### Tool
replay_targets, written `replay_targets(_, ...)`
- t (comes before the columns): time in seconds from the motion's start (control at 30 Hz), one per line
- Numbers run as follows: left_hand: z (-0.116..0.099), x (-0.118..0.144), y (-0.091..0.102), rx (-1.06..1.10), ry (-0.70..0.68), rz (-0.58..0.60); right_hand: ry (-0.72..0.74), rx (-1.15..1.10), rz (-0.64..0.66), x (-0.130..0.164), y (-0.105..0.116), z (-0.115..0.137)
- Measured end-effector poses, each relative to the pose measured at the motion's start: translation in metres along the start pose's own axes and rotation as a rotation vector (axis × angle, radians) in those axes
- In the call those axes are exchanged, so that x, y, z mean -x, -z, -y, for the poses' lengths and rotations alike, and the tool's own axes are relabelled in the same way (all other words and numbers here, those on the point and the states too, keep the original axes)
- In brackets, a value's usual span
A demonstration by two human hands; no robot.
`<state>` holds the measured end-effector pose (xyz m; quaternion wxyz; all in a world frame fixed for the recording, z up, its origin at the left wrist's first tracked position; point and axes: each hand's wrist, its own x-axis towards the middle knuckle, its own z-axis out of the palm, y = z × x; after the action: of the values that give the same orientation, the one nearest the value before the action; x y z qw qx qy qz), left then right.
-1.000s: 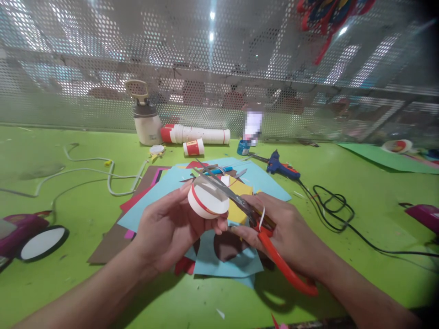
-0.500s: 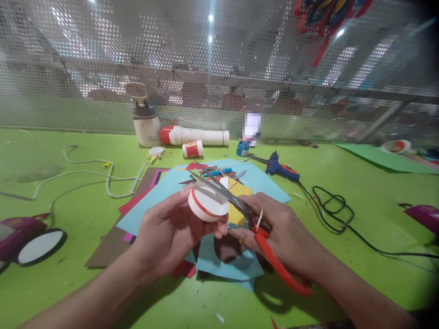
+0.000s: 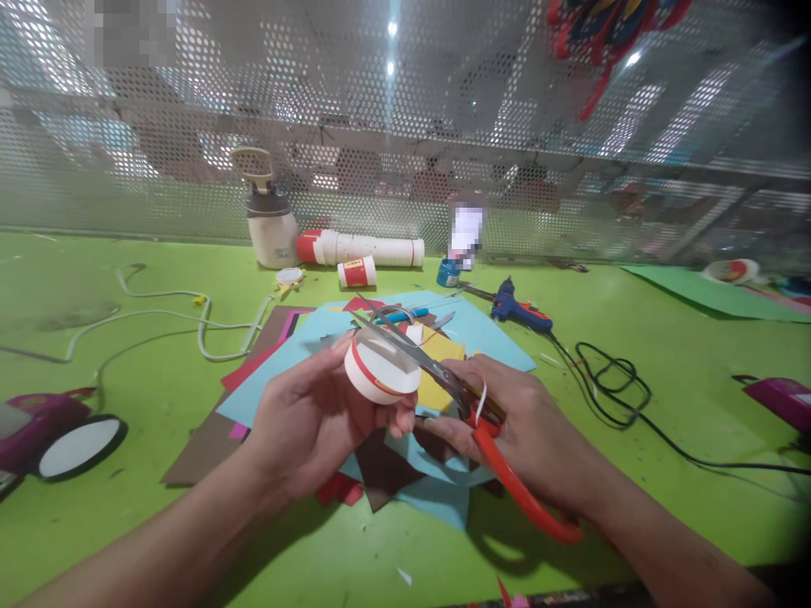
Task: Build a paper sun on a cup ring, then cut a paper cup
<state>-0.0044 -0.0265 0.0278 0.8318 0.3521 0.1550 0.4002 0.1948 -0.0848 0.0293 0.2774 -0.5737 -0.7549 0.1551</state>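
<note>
Since the earlier frame the cup (image 3: 382, 371) sits slightly lower and left, and the paper scraps below have shifted. Left hand (image 3: 310, 422) grips the cup, tilted, mouth far-right. Right hand (image 3: 532, 431) holds the scissors (image 3: 443, 380), blades open, long axis running far-left across the cup's rim, over the paper (image 3: 279, 359).

pink toy car (image 3: 38, 426) cut off at left edge, bottle label (image 3: 467, 232) blurred, pink object (image 3: 782, 395) cut at right

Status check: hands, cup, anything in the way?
Left hand grips white paper cup with red band. Right hand holds red-handled scissors, blades across cup rim. Nothing between.
</note>
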Motion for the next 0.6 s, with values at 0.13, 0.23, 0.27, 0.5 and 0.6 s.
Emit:
replay_targets(0.13, -0.0007, -0.0011, 0.0025, 0.014, 0.028, -0.004, 0.015, 0.03, -0.01, -0.0016, -0.001, -0.0014)
replay_targets(0.23, -0.0004, -0.0008, 0.0034, 0.008, 0.057, -0.013, 0.027, 0.043, -0.012, -0.002, -0.0023, -0.0028)
replay_targets(0.27, -0.0003, -0.0005, 0.0033, 0.003, 0.062, -0.013, 0.029, 0.05, -0.012, -0.002, -0.0027, -0.0032)
replay_targets(0.5, -0.0007, 0.0014, -0.0008, 0.012, 0.065, -0.026, 0.048, 0.042, -0.016, -0.0009, -0.0018, -0.0028)
replay_targets(0.6, -0.0014, 0.0021, -0.0028, 0.002, 0.07, -0.038, 0.055, 0.029, -0.022, 0.0007, -0.0006, -0.0015)
